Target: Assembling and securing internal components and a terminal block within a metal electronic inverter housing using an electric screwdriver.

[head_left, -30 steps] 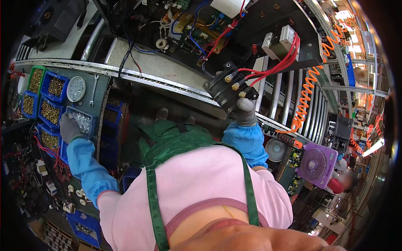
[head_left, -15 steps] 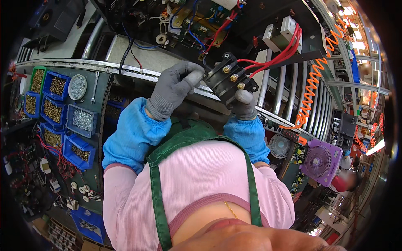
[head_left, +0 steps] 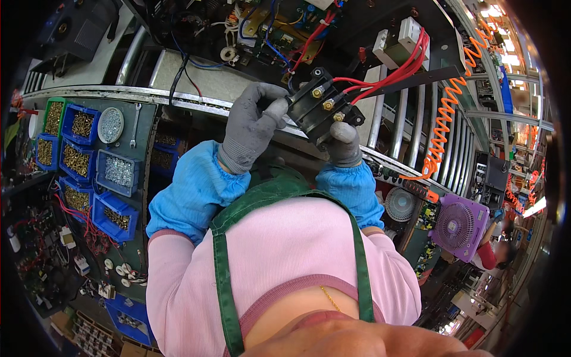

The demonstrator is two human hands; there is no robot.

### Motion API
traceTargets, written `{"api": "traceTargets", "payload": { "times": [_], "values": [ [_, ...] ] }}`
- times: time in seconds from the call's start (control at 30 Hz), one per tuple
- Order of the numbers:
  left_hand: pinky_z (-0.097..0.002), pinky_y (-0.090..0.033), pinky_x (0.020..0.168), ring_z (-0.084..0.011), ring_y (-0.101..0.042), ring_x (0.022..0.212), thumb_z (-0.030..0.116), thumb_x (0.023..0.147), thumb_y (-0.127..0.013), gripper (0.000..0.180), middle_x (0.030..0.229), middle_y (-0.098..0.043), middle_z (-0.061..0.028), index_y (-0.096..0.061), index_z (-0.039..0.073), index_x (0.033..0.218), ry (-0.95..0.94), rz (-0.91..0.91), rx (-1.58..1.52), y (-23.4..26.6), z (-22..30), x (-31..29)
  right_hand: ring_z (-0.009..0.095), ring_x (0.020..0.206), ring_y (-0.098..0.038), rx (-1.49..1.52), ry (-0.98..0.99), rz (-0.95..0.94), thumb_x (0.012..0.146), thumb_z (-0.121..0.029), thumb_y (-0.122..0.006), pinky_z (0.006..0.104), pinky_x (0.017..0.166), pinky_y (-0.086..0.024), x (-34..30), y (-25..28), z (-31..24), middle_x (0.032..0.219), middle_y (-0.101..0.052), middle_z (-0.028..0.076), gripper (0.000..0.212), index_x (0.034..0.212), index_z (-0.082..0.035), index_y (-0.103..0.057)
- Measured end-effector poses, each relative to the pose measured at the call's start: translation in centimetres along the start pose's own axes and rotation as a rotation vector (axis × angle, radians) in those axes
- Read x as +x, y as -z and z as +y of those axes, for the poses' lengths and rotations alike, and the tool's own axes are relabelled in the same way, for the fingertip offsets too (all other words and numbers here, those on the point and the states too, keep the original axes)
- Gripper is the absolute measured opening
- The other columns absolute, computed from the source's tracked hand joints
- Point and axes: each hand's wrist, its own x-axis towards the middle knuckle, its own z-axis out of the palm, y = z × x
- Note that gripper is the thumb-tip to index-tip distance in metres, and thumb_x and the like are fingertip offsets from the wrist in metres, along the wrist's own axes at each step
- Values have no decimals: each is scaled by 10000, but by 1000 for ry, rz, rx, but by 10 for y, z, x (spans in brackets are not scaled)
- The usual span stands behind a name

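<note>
A black terminal block (head_left: 312, 113) with several brass studs and nuts is tilted in front of me. Red wires (head_left: 380, 77) run from it towards the upper right. My right hand (head_left: 345, 143), in a grey glove, grips its lower right end, thumb close to the lowest brass nut. My left hand (head_left: 250, 125), gloved likewise, has thumb and forefinger pinched together against the block's left edge. Whatever lies between those fingertips is hidden. A blue wire (head_left: 276, 50) comes down behind the block from a circuit board (head_left: 291, 41) in the open dark chassis.
At left, blue bins (head_left: 77, 159) of brass fasteners, a dish of washers (head_left: 110, 125) and a wrench (head_left: 136, 125) lie on a bench. The chassis spans a roller conveyor (head_left: 401, 131). An orange coiled hose (head_left: 440, 131) hangs right, near a purple fan (head_left: 458, 229). Another person (head_left: 491, 253) is far right.
The terminal block has shifted slightly up and to the left and turned a little, with my right hand. My left hand stays at its left edge, its forefinger and thumb slightly moved.
</note>
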Motion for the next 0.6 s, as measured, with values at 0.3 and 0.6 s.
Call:
{"api": "traceTargets", "payload": {
  "times": [0.3,0.6],
  "values": [
    [-223,-520,662,-104,-598,724,129,905,-515,232,965,-594,-91,-558,5,1096,94,-129,-38,10,9,6,318,1153,-536,35,15,-10,580,-387,-765,416,1001,-431,1,-10,-3,1281,-506,202,943,1328,56,-400],
    [-236,-535,734,-127,-626,789,97,909,-514,258,1021,-600,-96,-555,13,1150,94,-201,-76,15,14,11,299,1109,-555,85,13,-34,602,-317,-722,409,966,-443,-1,-12,-4,1226,-540,179,833,1304,22,-429]
  ]
}}
